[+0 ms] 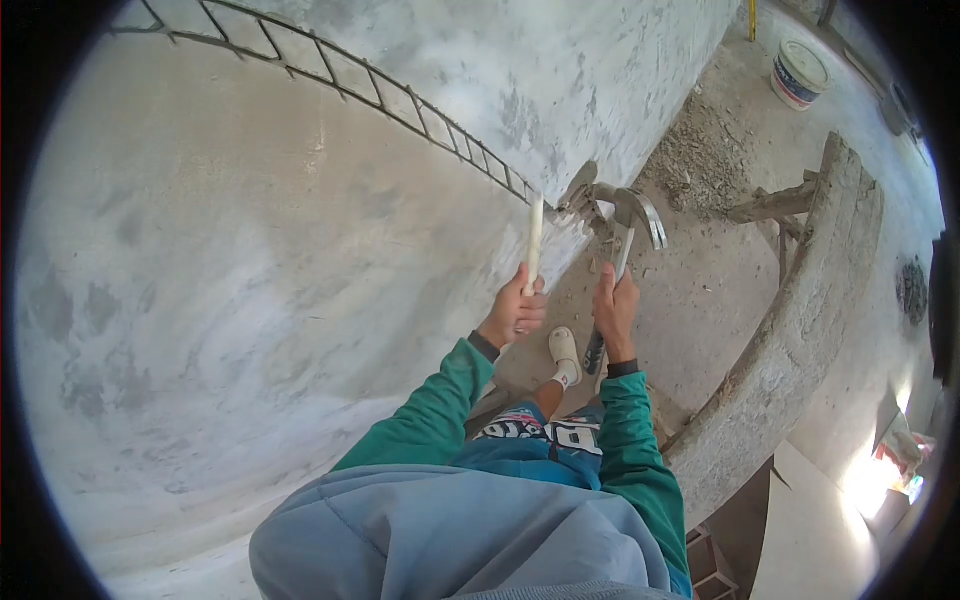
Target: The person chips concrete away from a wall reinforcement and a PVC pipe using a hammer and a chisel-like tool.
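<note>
Gripping chisel (534,240) and hammer (628,232)

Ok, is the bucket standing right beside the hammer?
No, the bucket stands far off at the top of the view, while the hammer is in the right hand by the wall corner.

Upright white chisel (535,240), steel claw hammer (628,225)
</note>
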